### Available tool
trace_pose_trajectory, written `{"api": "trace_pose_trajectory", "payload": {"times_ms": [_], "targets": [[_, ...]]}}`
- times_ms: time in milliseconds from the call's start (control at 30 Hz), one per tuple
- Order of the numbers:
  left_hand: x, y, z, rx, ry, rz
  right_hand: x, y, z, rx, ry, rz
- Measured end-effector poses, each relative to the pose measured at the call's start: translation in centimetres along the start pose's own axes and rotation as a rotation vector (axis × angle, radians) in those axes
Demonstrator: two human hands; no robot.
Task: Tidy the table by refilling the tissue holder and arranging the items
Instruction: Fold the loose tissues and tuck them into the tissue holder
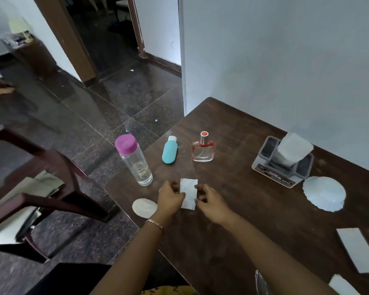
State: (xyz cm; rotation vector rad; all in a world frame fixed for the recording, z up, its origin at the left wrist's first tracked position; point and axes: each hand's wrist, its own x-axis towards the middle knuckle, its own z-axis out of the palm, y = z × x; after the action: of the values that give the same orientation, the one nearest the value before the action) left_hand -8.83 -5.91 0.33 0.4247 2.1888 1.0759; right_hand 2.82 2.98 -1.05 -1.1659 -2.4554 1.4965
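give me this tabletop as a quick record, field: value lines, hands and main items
left hand: pinching left edge of the folded tissue
right hand: pinching its right edge
tissue holder: grey, far right, one tissue standing in it
bottles: clear bottle with purple cap, teal bottle, perfume bottle, in a row, upright
round doily: flat, beside the holder
table: dark wood

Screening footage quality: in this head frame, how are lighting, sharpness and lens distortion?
Head view: dim, cool, even light; wide-angle bend curves the table edges and the door frame; the floor shows glossy reflections; overall soft, so the lettering on the clear bottle is unreadable; the hands, left hand and right hand, and the tissue between them are slightly blurred.
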Motion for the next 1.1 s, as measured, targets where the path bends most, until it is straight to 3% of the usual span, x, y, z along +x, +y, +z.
{"api": "trace_pose_trajectory", "payload": {"times_ms": [367,667,900,1100], "targets": [[0.9,-0.3,1.8,-0.204,-0.087,-0.182,-0.4,0.4,-0.6,0.611,0.021,0.221],[-0.7,7.6,4.3,-0.031,-0.347,0.032,-2.0,1.5,-6.6,0.589,0.171,0.222],[-0.9,15.0,9.4,0.083,-0.561,0.287,-4.3,2.6,-14.9,0.447,0.496,0.167],[0.9,19.8,14.3,0.264,-0.59,0.493,-4.2,4.7,-20.7,0.267,0.625,0.172]]}}
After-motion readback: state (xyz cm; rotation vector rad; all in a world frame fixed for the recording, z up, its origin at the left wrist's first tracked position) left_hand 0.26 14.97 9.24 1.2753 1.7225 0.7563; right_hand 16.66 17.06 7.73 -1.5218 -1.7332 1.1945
